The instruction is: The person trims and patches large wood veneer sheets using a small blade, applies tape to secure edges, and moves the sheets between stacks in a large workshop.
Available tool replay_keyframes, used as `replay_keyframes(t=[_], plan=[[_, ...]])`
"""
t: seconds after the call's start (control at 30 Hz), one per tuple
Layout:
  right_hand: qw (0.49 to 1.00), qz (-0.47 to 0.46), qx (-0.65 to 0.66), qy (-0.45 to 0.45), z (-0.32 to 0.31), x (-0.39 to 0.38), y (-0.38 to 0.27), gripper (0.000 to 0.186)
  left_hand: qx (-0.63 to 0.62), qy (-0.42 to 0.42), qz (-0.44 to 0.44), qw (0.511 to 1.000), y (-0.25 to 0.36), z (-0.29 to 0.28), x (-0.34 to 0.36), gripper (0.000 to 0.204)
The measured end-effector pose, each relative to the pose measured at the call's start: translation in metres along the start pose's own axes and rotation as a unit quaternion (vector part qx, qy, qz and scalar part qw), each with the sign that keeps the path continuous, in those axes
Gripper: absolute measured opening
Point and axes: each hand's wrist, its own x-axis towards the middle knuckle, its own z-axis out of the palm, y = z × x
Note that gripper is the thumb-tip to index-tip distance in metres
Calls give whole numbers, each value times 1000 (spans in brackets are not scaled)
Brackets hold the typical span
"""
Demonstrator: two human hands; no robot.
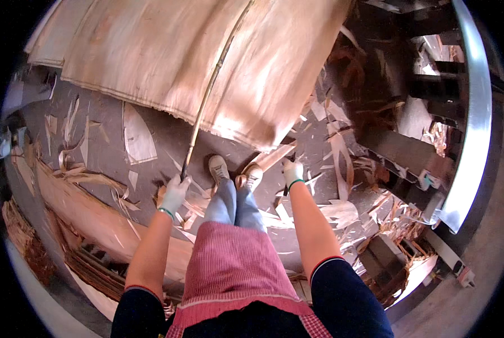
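Note:
My left hand (175,194), in a white glove with a green cuff, is wrapped round the dark lower end of a long thin stick (211,84). The stick slants up and away across a wide sheet of wood veneer (150,62), whose ragged near edge hangs just beyond my shoes. I cannot tell whether the stick touches the sheet. My right hand (292,170), gloved the same way, is closed to the right of my feet. Something small and dark shows at its fingers and below its wrist, too little to name.
Torn veneer scraps (138,135) and splinters litter the floor round my feet. At the right stands dark machinery with a curved, shiny metal rail (477,124). Along the lower left lies a long veneer piece (94,208) beside stacked sheets.

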Motion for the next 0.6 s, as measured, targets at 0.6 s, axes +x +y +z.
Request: replay_keyframes(t=[0.6], plan=[[977,-139,106,125,-41,-22,-69,15,40,2,39,998,24,-13,-47,30]])
